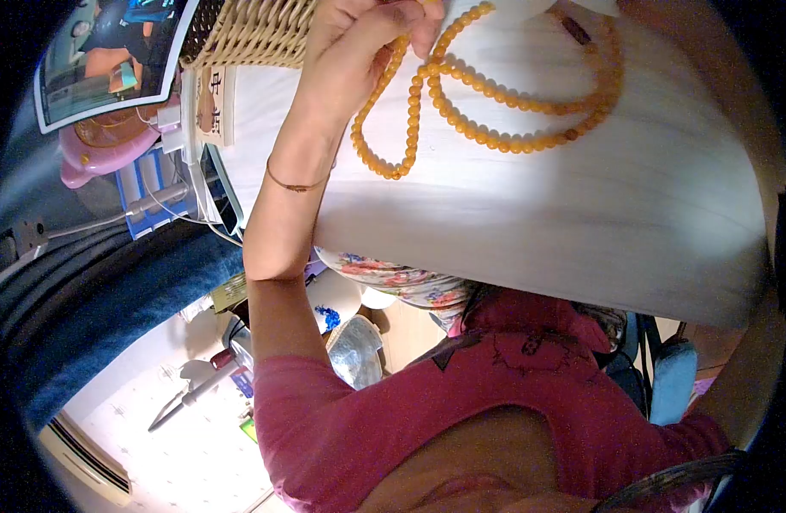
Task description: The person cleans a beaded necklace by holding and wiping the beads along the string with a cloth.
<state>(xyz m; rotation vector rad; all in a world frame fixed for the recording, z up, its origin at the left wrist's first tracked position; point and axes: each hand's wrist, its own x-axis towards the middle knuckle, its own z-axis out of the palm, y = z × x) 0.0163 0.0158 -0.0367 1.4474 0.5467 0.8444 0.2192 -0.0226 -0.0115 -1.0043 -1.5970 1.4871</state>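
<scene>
Here | hand [359, 43] top centre pinching amber bead strand [496, 111] | beads looped on white surface [581, 205] | wicker basket [256, 30] beside

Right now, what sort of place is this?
Probably a home, at a white table. A hand holds a string of orange beads lying on it, a wicker basket stands at the edge, and chargers and cables clutter the side.

Lived-in home room, cluttered. White wood-grain surface [581, 197] carries a wicker basket [256, 34] and a charger with trailing cables [175, 205]. Floral cloth [401, 282], pink plastic toy [102, 145], blue fabric [111, 291], household odds below.
</scene>
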